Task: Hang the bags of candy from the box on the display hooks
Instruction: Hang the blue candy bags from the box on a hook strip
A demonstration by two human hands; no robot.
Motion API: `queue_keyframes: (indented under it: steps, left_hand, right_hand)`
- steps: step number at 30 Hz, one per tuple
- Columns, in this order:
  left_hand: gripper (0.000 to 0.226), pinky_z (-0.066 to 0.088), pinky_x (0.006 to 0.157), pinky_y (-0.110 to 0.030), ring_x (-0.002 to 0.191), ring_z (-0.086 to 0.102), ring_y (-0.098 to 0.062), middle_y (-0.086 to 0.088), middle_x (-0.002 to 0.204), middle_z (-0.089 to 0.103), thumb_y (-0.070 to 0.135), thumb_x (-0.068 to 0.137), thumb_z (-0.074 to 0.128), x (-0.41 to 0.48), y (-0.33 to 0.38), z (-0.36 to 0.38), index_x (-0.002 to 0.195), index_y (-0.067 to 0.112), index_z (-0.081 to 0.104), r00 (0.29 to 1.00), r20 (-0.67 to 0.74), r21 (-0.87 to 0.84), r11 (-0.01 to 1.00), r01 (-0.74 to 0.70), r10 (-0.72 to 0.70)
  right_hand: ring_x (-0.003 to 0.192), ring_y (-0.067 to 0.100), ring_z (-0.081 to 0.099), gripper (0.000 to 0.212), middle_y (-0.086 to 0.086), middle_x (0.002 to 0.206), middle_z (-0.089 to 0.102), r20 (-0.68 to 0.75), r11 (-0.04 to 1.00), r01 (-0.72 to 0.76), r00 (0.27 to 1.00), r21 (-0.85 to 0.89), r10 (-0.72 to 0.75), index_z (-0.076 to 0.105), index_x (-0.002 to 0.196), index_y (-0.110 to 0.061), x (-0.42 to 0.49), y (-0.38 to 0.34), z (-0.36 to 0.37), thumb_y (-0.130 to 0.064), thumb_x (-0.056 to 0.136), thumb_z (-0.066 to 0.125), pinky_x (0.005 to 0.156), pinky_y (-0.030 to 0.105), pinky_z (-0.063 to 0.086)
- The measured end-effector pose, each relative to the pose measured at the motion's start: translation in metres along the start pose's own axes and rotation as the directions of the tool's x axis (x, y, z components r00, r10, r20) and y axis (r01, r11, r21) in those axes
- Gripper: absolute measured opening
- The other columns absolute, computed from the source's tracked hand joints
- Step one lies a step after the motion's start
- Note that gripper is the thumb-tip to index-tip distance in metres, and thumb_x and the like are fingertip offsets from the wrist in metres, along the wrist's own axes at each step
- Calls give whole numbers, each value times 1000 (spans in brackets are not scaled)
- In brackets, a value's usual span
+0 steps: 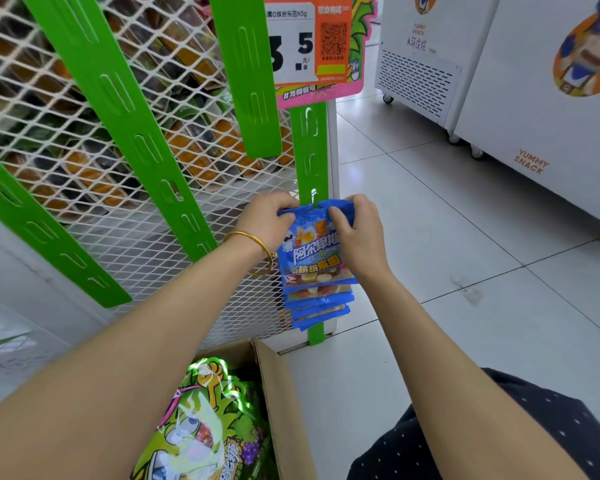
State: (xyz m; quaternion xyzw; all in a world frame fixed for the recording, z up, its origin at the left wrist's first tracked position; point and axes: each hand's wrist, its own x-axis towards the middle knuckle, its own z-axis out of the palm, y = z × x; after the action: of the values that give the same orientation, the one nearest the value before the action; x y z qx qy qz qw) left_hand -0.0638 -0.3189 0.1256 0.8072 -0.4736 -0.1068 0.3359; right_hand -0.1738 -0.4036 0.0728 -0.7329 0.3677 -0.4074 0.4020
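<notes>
At the centre of the frame, both hands held a blue candy bag by its top edge against a green hanging strip. The left hand pinched the upper left corner, fingers curled; the right hand clamped the upper right corner. More blue bags hung just below. A cardboard box at the bottom centre held green candy bags.
</notes>
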Motion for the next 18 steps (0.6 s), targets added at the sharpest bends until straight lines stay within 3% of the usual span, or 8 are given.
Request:
queue_keyframes:
  steps: [5,8,10,14,16,18]
  left_hand:
    - [32,39,87,-23,111,55,-21,-8,120,60,-1,88,51,-6,-3,1,118,6,59,998,-52,-29,999,-27,26]
    - [44,45,97,-33,111,55,-18,-5,122,58,-3,84,53,-29,-11,-5,125,13,54,992,-120,-129,990,-51,35]
    - [47,45,98,-37,114,52,-17,-5,124,56,-1,84,55,-54,-24,-15,128,16,51,981,-187,-100,992,-73,53]
    - [38,43,94,-23,110,50,-15,-9,122,55,0,84,57,-119,-70,-48,120,10,57,971,-237,-31,999,-16,8]
    - [31,37,88,-11,104,49,-14,-11,115,59,-2,84,58,-150,-101,-67,114,5,61,973,-225,0,999,45,-44]
    - [27,32,80,-1,101,48,-13,-8,111,59,-3,85,57,-179,-132,-85,110,4,63,971,-199,15,991,137,-131]
  right_hand:
    - [94,22,50,27,6,104,49,-104,992,-12,995,-128,-1,51,104,-9,-5,3,-3,-28,86,62,82,41,46]
    - [95,25,53,37,6,111,47,-223,987,-23,975,-160,-14,49,111,-10,-26,-1,-7,-26,83,66,82,41,46]
    - [92,24,55,34,6,113,46,-202,987,-11,979,-159,-22,47,112,-11,-48,-8,-5,-21,85,64,80,41,47]
    - [81,17,51,30,8,110,48,102,994,62,993,-89,-53,47,113,-8,-100,-22,24,-14,87,60,76,34,44]
    - [84,15,47,29,9,104,49,314,986,140,944,-94,-104,49,113,-5,-123,-23,45,-14,87,61,75,26,39]
    - [85,18,48,31,7,101,47,521,970,210,846,-124,-117,49,114,-4,-143,-21,67,-17,88,60,76,30,42]
